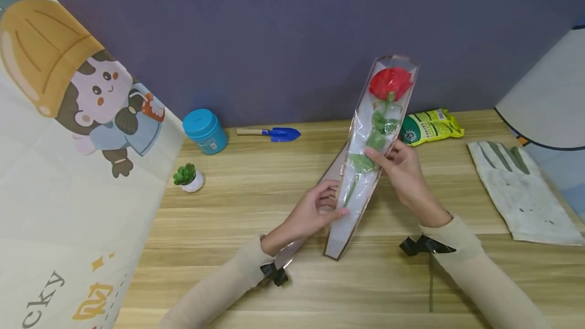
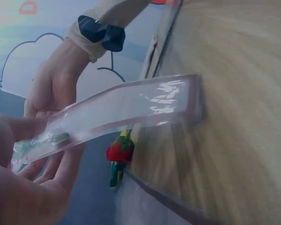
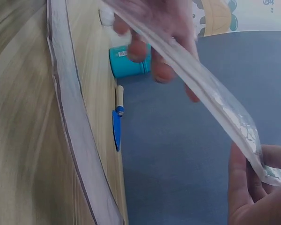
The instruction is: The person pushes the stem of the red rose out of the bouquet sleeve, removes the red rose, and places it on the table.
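Observation:
A red artificial rose (image 1: 390, 84) with a green stem and leaves lies inside a clear-fronted, pale flower sleeve (image 1: 340, 235) with a brown edge. My left hand (image 1: 315, 209) pinches the sleeve's narrow lower part, thumb in front and fingers behind. Higher up, my right hand (image 1: 402, 169) grips its right edge, the thumb over the leaves. The left wrist view shows the sleeve (image 2: 164, 101) held above the table. Beneath it lies a second long sleeve (image 3: 79, 126), partly hidden in the head view. Another red rose (image 2: 120, 150) appears beyond the held sleeve in the left wrist view.
A blue lidded jar (image 1: 205, 131), a small potted succulent (image 1: 188, 177) and a blue trowel (image 1: 283, 134) are at left and back. A yellow-green packet (image 1: 431, 127) stands behind my right hand. White-grey gloves (image 1: 525, 197) lie right; a green stem (image 1: 431, 283) shows below my right wrist.

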`<action>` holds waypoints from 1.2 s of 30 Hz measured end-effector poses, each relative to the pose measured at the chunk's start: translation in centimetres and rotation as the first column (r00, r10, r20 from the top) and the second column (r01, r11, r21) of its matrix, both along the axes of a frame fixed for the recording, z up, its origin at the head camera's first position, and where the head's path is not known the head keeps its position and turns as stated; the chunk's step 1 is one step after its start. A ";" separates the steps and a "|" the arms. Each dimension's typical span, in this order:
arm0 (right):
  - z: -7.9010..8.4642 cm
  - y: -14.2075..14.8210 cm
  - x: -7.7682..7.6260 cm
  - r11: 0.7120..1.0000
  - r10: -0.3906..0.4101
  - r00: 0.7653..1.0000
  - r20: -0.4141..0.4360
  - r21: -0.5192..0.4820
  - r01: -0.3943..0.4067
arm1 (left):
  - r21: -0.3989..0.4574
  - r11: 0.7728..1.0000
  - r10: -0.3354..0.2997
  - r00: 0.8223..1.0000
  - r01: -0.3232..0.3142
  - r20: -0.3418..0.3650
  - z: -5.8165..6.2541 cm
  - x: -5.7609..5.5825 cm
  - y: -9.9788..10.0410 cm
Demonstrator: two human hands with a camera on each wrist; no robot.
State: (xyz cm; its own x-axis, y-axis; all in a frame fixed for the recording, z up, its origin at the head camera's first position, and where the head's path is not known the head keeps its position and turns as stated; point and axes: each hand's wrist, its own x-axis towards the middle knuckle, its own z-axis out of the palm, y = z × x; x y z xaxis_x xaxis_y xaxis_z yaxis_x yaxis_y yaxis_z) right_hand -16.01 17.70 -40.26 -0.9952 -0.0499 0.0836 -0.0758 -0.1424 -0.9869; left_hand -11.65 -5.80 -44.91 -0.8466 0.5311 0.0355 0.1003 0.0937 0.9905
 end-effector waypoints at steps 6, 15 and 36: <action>-0.3 -0.1 0.3 0.999 0.009 1.000 0.025 0.052 -0.010 | 0.052 0.998 0.028 1.000 -0.028 -0.009 0.1 -0.5 0.5; -0.4 -0.3 0.6 0.998 0.000 0.998 0.065 0.055 -0.004 | 0.066 0.997 0.039 0.999 -0.040 0.012 -0.1 -0.2 1.0; -0.3 -0.1 0.1 1.000 -0.011 0.999 0.033 0.007 0.011 | 0.103 0.995 0.009 0.999 -0.013 0.036 -0.8 0.8 1.2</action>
State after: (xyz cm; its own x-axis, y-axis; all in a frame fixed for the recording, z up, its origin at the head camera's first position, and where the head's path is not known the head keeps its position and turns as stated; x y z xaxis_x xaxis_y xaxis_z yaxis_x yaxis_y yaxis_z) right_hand -15.93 17.56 -40.56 -0.9979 -0.0396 0.0508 -0.0450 -0.1348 -0.9899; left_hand -10.84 -4.56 -45.68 -0.8540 0.5169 0.0591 0.0644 -0.0078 0.9979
